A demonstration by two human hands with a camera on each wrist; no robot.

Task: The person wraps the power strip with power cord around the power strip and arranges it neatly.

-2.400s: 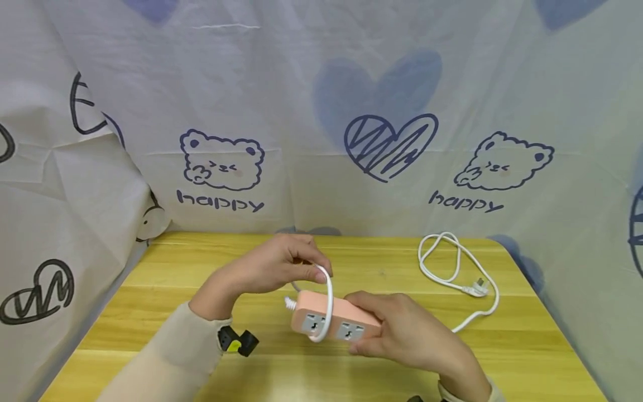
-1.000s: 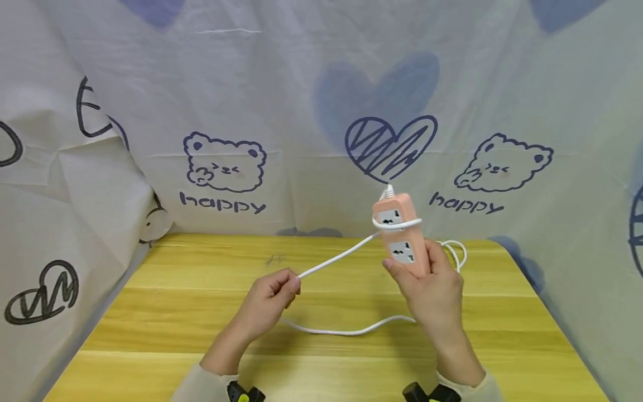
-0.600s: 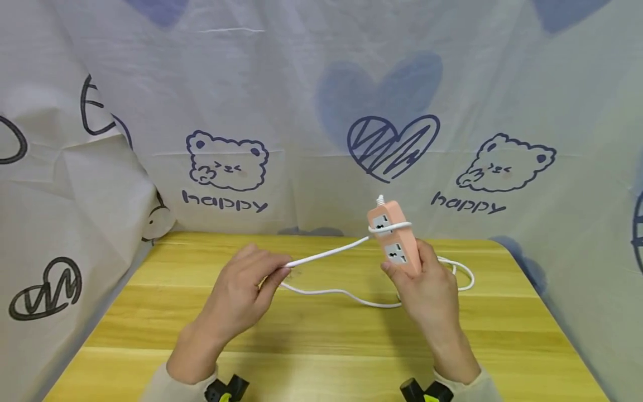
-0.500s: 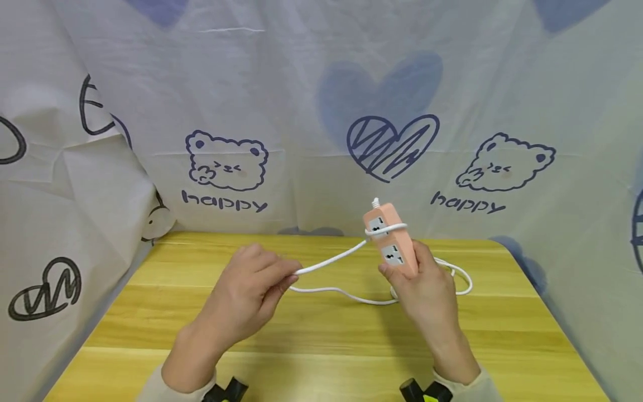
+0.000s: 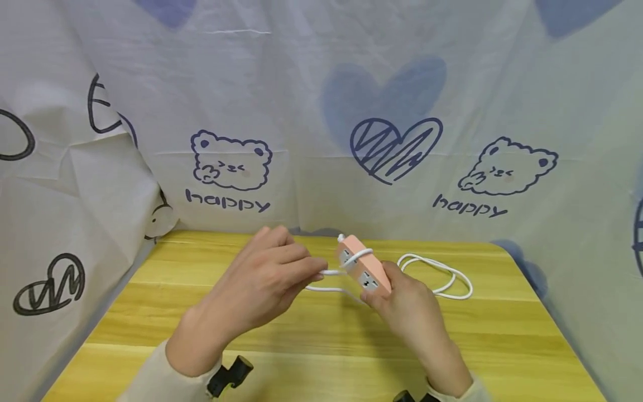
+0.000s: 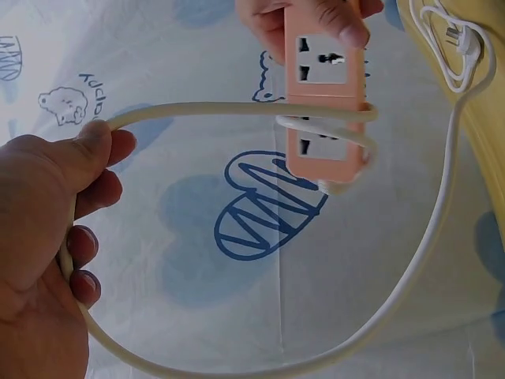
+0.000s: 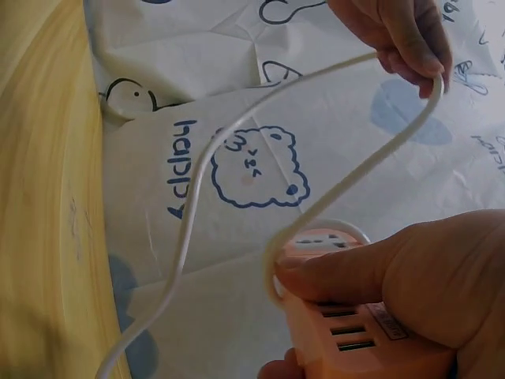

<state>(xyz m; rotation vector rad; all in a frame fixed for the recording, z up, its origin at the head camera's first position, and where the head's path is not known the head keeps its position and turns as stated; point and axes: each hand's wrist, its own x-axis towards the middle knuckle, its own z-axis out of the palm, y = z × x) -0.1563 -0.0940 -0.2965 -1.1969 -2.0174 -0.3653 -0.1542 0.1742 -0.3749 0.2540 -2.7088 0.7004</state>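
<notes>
Cord around power strip, cloth behind

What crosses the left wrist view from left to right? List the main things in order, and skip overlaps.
Left hand → power strip → plug.

Power strip lower than a second ago, nearer left fingers

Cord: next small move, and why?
Probably bring the cord around the strip once more: the left hand grips it, the right hand holds the strip, a turn already crosses a socket, and the run to the plug is unwrapped.
</notes>
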